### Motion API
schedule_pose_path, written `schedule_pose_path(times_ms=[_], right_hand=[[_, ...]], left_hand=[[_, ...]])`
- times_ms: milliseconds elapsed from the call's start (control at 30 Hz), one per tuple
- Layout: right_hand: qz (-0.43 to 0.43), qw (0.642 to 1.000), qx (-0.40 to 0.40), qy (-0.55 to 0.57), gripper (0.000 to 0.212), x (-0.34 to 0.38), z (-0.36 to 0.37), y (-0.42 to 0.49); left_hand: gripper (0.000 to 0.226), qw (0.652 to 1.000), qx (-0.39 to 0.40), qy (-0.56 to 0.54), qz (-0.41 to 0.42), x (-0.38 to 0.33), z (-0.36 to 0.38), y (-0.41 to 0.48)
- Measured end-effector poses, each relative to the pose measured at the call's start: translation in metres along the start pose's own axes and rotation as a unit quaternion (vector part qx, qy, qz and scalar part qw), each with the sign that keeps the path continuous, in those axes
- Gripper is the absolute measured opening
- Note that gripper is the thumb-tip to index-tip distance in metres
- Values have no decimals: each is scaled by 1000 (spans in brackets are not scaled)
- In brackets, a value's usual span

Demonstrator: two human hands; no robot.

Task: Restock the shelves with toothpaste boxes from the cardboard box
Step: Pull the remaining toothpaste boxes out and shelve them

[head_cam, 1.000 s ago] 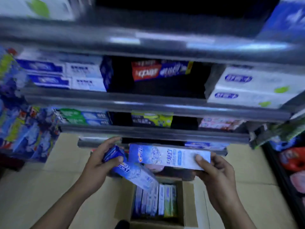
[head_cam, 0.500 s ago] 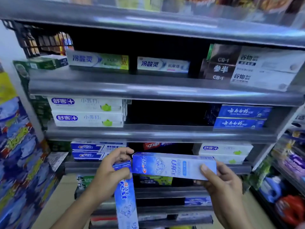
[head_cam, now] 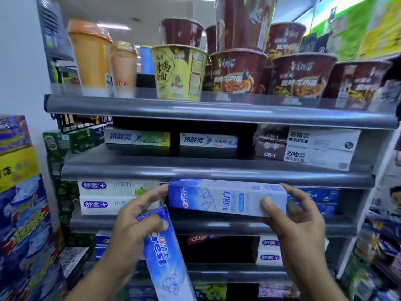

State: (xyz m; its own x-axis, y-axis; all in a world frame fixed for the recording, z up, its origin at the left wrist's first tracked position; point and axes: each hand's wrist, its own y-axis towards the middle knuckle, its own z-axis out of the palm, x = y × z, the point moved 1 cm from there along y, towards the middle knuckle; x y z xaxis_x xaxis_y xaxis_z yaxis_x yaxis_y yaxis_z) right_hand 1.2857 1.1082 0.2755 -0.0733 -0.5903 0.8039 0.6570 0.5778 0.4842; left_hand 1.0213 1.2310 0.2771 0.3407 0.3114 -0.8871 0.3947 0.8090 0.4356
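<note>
My right hand (head_cam: pixel 297 227) grips the right end of a pale blue toothpaste box (head_cam: pixel 225 197), held level in front of the dark gap on the middle shelf (head_cam: pixel 217 227). Fingertips of my left hand (head_cam: pixel 136 222) touch that box's left end. The same left hand grips a second, brighter blue toothpaste box (head_cam: pixel 165 257), which hangs down and to the right. The cardboard box is out of view.
White toothpaste boxes (head_cam: pixel 104 197) fill the shelf's left side, dark blue ones (head_cam: pixel 321 198) its right. The shelf above (head_cam: pixel 217 170) carries more toothpaste. Noodle cups (head_cam: pixel 238 70) stand on the top shelf. Stacked blue and yellow packs (head_cam: pixel 21 203) stand at the left.
The view has swung up from the cardboard box on the floor to the upper shelves. Both hands have risen with their boxes, from the lowest shelves to the middle shelf.
</note>
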Motion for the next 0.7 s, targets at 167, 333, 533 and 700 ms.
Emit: schedule_pose_path(times_ms=[167,333,533,700], right_hand=[[-94,985,-15,-144,45,28,17,59],[-136,969,11,-207,48,42,37,107],[-156,962,16,-224,39,46,44,116],[-202,958,-15,-202,37,23,22,66]], left_hand=[[62,998,23,39,38,-39,13,42],[57,998,9,49,26,-61,20,83],[54,998,2,56,25,-70,23,91],[74,997,1,64,44,-52,10,41]])
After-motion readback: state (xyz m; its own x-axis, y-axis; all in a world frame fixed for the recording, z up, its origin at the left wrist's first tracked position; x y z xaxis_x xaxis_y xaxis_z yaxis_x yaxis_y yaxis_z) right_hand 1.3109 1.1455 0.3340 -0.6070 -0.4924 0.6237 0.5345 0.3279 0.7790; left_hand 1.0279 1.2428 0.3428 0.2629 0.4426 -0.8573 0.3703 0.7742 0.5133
